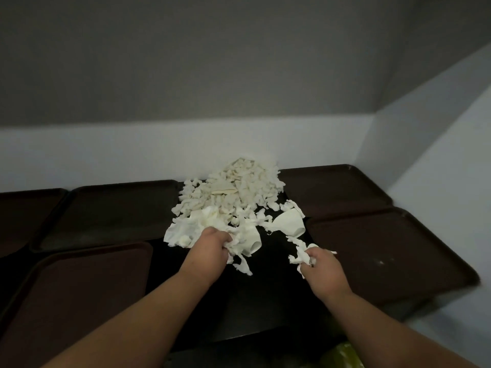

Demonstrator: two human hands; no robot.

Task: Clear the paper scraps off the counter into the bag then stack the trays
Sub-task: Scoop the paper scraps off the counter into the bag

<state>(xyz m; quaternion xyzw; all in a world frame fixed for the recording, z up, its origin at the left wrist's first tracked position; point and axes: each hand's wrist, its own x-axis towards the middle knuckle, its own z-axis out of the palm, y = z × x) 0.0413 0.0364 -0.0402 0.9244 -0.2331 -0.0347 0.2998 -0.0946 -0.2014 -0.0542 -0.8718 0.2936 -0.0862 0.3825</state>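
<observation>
Both hands are in the paper scraps (233,197), which lie heaped on the dark bench (265,301) in the gap between the trays (385,256), the heap running back to the wall (132,150). The left hand (210,243) has its grip closed round a wad at the near edge of the heap, fingers curled into the paper. The right hand (322,272) grips a smaller clump of strips, just right of the heap's near edge. A yellow-green shape at the bottom edge, below the bench front, is probably the bag (342,354) (only a corner of it shows). To do this step well, I would squeeze each handful tight before lifting, since loose strips hang from both grips and may drop on the way. Carry the paper low and straight over the bench edge to the bag. Larger pieces, such as the cup-shaped piece (289,221), are worth taking whole. Rake the far scraps forward from the wall, and keep them off the trays on either side.
</observation>
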